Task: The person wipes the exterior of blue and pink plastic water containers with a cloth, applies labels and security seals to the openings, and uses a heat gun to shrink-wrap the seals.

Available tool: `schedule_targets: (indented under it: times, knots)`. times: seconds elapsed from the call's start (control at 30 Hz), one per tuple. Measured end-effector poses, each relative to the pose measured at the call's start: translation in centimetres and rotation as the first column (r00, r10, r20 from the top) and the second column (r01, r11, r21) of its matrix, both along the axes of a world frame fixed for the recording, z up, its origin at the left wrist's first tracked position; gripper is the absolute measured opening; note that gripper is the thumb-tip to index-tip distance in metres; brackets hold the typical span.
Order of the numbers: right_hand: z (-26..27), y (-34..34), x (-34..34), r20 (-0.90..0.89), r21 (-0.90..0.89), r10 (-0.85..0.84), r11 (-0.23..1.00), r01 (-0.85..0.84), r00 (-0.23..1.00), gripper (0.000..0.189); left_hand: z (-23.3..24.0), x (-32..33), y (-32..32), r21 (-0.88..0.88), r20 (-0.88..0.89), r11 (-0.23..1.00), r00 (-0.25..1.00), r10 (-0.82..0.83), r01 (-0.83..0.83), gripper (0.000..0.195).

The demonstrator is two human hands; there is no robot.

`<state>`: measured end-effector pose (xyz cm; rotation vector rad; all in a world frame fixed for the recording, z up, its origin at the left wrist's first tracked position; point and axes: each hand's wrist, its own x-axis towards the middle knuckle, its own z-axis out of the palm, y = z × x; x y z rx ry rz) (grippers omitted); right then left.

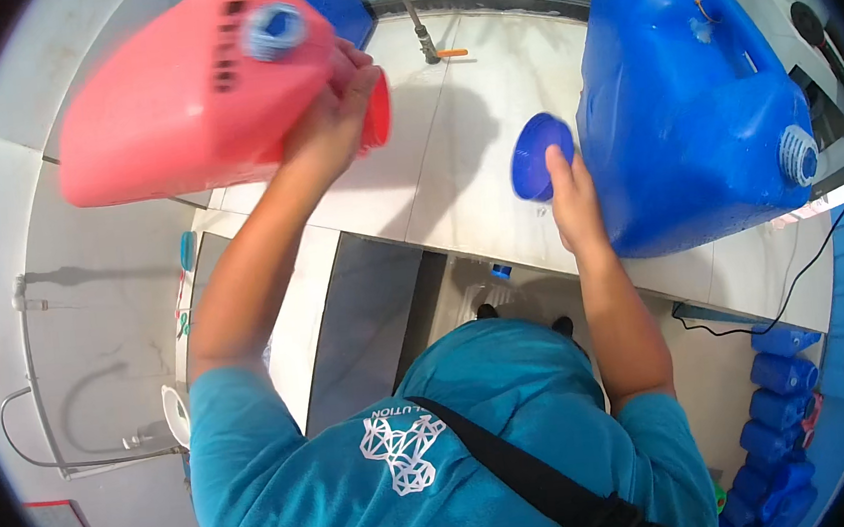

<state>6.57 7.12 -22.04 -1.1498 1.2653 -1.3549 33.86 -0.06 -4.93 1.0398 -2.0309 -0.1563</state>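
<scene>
My left hand [330,117] is at the neck end of a pink plastic jerrycan [145,114], which is tilted on its side at the upper left; a bright red round rim or cap [376,109] shows beyond the fingers. The can's small threaded spout is uncapped. My right hand [574,194] grips a round blue-purple plastic lid [539,157] by its edge over the white tiled counter [451,163]. Just right of this hand stands a large blue plastic jerrycan [679,105] with a wide blue cap and an uncapped small spout.
At the counter's back is a metal pipe with an orange-handled valve [449,53]. Another blue container [331,0] stands behind the pink one. A black cable [780,307] hangs at the right edge. Small blue jugs [774,413] are stacked at the lower right.
</scene>
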Motion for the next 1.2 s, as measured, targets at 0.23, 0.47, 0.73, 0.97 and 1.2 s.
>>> schedule_targets:
  times: [0.23,0.47,0.73,0.97,1.2]
  knots:
    - [-0.4,0.7,0.1,-0.34,-0.144,0.02,0.987,-0.073,0.94,0.062,12.2,3.0,1.6,0.445,-0.717,0.798,0.695,0.046,0.406,0.024]
    - [1.4,-4.2,4.2,-0.105,-0.224,0.273,0.93,-0.29,0.956,0.058,11.0,5.0,-9.2,0.593,-0.718,0.613,0.687,0.11,0.521,0.027]
    - [-0.5,-11.6,5.6,-0.111,-0.103,-0.01,0.995,-0.001,0.994,0.052,6.0,6.8,-5.6,0.192,-0.657,0.981,0.743,0.129,-0.001,0.082]
    - [-4.8,-22.3,6.5,-0.233,-0.022,-0.336,0.94,0.34,0.913,0.041,-7.7,3.1,3.5,0.219,-0.269,0.959,0.934,0.237,-0.18,0.128]
    - [4.0,-23.7,7.8,0.035,-0.259,0.108,0.961,-0.096,0.994,0.043,-8.5,5.6,-0.5,0.091,-0.22,0.973,0.949,0.228,-0.213,0.116]
